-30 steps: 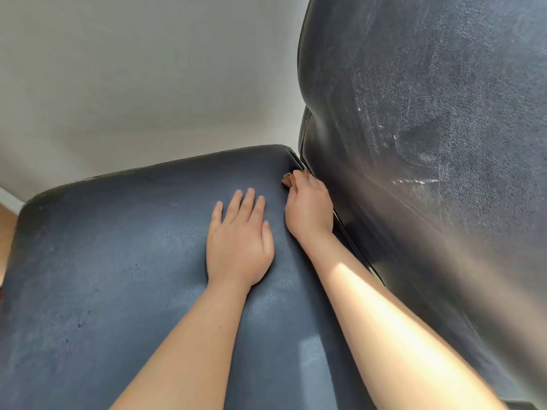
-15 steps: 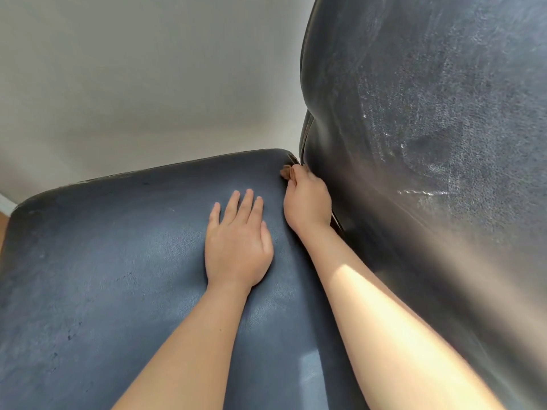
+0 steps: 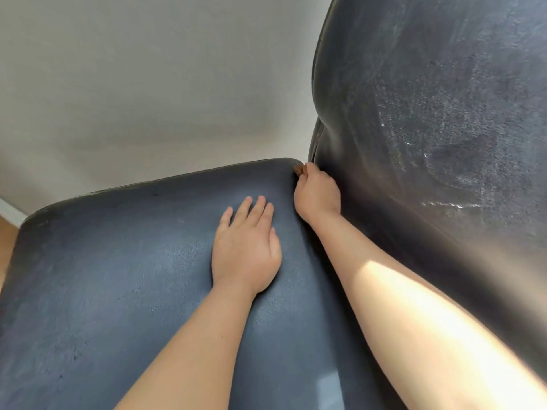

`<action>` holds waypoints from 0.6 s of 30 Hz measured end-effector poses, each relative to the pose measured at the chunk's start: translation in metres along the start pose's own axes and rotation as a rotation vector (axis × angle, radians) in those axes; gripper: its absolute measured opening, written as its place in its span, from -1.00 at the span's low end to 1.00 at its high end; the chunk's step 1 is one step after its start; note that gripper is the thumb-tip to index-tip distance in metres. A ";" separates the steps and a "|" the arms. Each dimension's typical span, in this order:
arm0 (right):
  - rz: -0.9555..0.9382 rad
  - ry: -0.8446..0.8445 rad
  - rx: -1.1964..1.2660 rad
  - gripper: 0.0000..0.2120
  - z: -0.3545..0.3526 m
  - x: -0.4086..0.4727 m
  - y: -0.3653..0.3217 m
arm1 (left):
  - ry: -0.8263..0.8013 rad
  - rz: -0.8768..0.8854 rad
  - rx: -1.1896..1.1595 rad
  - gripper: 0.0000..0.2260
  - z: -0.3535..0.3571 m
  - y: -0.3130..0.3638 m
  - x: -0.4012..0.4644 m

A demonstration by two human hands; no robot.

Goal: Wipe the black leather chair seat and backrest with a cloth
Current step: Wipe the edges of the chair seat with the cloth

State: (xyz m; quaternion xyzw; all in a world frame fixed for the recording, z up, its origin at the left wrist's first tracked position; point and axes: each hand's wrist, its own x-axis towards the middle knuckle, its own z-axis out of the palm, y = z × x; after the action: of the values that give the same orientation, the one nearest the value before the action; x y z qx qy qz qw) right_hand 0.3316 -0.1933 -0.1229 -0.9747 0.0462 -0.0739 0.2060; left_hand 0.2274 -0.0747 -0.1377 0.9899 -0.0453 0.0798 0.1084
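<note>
The left hand point(image 3: 247, 250) lies flat on the black leather seat point(image 3: 118, 291), palm down, fingers straight and close together, holding nothing. The right hand point(image 3: 316, 193) sits at the seat's far corner, in the crease where the seat meets the backrest point(image 3: 429, 128), its fingers curled around a small brown cloth point(image 3: 298, 168). Only a bit of the cloth shows beyond the fingertips. The backrest rises at right, its surface scuffed and streaked. A pale wall point(image 3: 148, 84) stands behind the chair.
</note>
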 end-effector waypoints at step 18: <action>-0.017 -0.091 0.026 -0.54 -0.039 -0.093 0.000 | -0.232 -0.012 0.061 -0.22 -0.026 -0.009 -0.043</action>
State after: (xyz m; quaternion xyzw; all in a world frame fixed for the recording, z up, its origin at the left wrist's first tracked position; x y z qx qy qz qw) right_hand 0.2336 -0.1973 -0.0992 -0.9746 0.0277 -0.0321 0.2201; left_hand 0.1820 -0.0572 -0.1222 0.9955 -0.0492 -0.0348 0.0728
